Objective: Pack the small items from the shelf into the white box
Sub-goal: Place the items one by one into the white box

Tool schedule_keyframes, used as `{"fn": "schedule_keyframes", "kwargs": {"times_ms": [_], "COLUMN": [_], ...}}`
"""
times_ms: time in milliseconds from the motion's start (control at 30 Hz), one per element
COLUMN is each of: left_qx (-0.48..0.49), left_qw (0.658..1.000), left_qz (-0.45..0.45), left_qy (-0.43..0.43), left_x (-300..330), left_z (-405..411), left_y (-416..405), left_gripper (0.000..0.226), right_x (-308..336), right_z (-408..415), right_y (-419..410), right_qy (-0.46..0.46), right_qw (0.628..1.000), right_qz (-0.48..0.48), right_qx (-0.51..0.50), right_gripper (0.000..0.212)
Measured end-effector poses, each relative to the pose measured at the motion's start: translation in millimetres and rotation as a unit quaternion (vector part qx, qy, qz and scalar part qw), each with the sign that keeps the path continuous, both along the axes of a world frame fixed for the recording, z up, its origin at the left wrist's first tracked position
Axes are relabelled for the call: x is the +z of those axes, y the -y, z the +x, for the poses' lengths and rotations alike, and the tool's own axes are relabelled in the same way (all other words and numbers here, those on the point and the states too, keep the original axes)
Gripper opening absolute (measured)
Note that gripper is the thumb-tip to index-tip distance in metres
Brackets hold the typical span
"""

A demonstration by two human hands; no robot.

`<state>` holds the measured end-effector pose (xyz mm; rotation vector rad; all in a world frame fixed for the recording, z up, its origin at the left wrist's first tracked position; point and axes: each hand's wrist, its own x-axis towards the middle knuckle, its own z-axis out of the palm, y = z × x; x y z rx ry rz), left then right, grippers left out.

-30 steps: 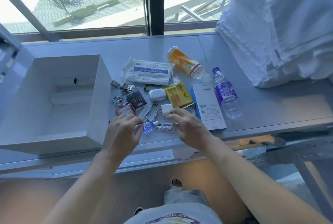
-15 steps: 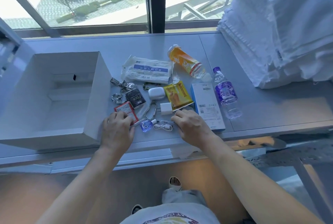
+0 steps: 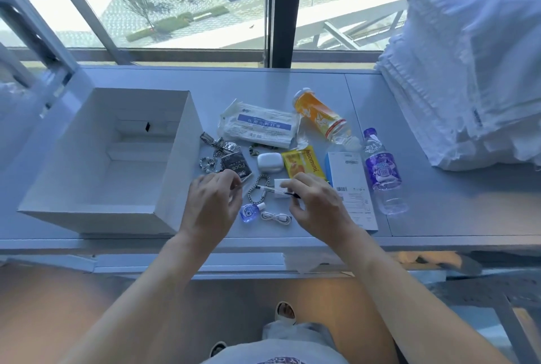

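My R hand [image 3: 317,205] & L hand [image 3: 212,205] pinch a thin clear pen [image 3: 273,190], black tip, held level above the shelf [image 3: 439,217]. White box [image 3: 87,211] sits open at left

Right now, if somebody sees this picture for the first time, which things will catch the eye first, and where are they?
First, the two hands at the shelf's front edge: the right hand pinches a slim pen, its other end near the left hand. To their left stands the big open white box, nothing packed in it yet. Behind lie the bright orange bottle and, further right, the purple-labelled water bottle.
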<state>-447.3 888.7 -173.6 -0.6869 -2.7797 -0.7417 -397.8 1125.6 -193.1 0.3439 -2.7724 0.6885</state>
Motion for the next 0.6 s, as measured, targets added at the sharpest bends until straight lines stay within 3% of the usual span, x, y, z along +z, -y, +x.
{"fn": "schedule_keyframes", "kwargs": {"times_ms": [233,400,533,600], "left_qx": [-0.016,-0.008,-0.009,-0.010], "left_qw": [0.997,0.998,0.998,0.999], "left_qz": [0.064,0.065,0.046,0.038], "left_qy": [0.029,0.016,0.030,0.030], "left_x": [15.2,24.8,26.2,25.4], "left_z": [1.8,2.4,3.1,2.6], "left_y": [-11.9,-17.5,-22.3,-24.8], "left_gripper": [0.005,0.006,0.008,0.008], "right_x": [2.6,4.7,7.7,9.3], "right_z": [-4.6,-13.0,-19.0,-22.3], "right_y": [3.0,-1.5,-2.2,-3.5], "right_qy": [0.005,-0.015,-0.023,-0.018], "right_qw": [0.996,0.996,0.991,0.986], "right_qz": [-0.085,-0.077,-0.123,-0.159], "right_qx": [0.008,0.043,0.052,0.036], "right_gripper": [0.033,0.029,0.017,0.023]}}
